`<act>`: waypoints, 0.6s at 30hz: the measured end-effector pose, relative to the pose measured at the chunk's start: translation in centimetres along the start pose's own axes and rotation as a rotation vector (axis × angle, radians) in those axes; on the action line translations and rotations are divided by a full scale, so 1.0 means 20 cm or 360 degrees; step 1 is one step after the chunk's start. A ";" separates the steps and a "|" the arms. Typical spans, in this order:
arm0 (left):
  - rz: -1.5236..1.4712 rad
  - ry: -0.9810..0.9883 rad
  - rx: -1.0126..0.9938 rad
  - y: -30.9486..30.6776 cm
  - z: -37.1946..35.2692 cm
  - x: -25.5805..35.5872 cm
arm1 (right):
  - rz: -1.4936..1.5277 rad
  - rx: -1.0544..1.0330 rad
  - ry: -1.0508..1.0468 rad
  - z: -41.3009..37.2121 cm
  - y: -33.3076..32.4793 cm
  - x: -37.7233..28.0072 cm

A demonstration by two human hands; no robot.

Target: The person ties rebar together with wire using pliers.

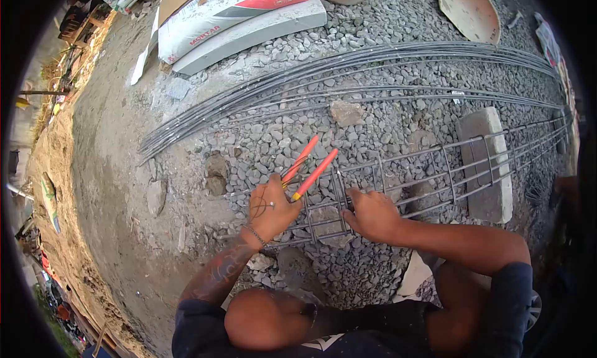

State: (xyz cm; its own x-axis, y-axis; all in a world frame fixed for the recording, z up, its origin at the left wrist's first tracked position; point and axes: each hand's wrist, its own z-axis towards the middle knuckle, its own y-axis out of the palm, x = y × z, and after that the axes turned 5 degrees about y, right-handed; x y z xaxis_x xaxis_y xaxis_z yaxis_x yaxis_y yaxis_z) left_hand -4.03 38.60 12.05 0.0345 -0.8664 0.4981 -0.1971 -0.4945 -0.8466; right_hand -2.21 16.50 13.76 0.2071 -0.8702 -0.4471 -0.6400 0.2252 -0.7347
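My left hand [273,207] is closed around pincers with red and yellow handles [318,173]; the handles stick out away from me and their jaws are hidden in the palm. Thin tie wires [263,202] lie against that same hand, and more show beside the handles. My right hand [375,217] is closed at a square steel stirrup [341,187] on the rebar cage [449,171], its fingers curled at the bar. The cage runs from in front of me to the far right, with several stirrups along its long bars.
A concrete block [482,165] sits under the cage at right. Beyond it, long loose rebars [261,87] lie across the gravel [379,134]. Mortar bags [242,25] and a shallow basin [471,13] are at the back. A stone [346,112] lies near the bars.
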 end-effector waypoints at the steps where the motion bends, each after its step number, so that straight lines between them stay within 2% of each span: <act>1: -0.0165 -0.0080 -0.0048 0.03 -0.01 0.01 | 0.0067 0.0078 0.0084 0.00 0.05 -0.02; 2: -0.0318 -0.0185 -0.0097 0.05 -0.04 0.02 | 0.0134 0.0148 0.0146 -0.01 0.09 -0.05; 6: -0.0662 -0.0154 -0.0002 0.06 -0.05 0.00 | 0.0289 0.0309 0.0379 0.02 0.18 -0.19; 8: -0.0633 -0.0224 0.0046 0.02 -0.07 -0.06 | 0.0320 0.0273 0.0243 0.06 0.22 -0.23; 10: -0.0754 0.0028 -0.0064 -0.01 -0.10 -0.17 | 0.0347 0.0305 0.0119 0.11 0.26 -0.25; 11: -0.0727 -0.0015 -0.0044 -0.08 -0.12 -0.23 | 0.0364 0.0279 0.0075 0.13 0.26 -0.27; 13: -0.0722 -0.0095 0.0278 -0.30 -0.16 -0.35 | 0.0418 0.0234 0.0050 0.14 0.23 -0.29; 15: -0.0531 -0.0331 0.0550 -0.55 -0.19 -0.41 | 0.0573 0.0155 0.0021 0.15 0.23 -0.27; 17: -0.0479 -0.0378 0.0732 -0.71 -0.18 -0.47 | 0.0648 0.0334 0.0048 0.09 0.21 -0.29; 18: -0.0461 -0.0371 0.0715 -0.77 -0.16 -0.43 | 0.0610 0.0439 0.0097 0.07 0.20 -0.28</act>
State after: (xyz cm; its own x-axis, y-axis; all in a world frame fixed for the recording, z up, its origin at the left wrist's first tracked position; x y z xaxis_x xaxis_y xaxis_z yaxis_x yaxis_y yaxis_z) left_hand -4.43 53.87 21.51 0.2500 -0.6584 0.7099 0.2856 -0.6505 -0.7038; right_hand -4.88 23.01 12.56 -0.0547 -0.7242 -0.6875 -0.4397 0.6356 -0.6345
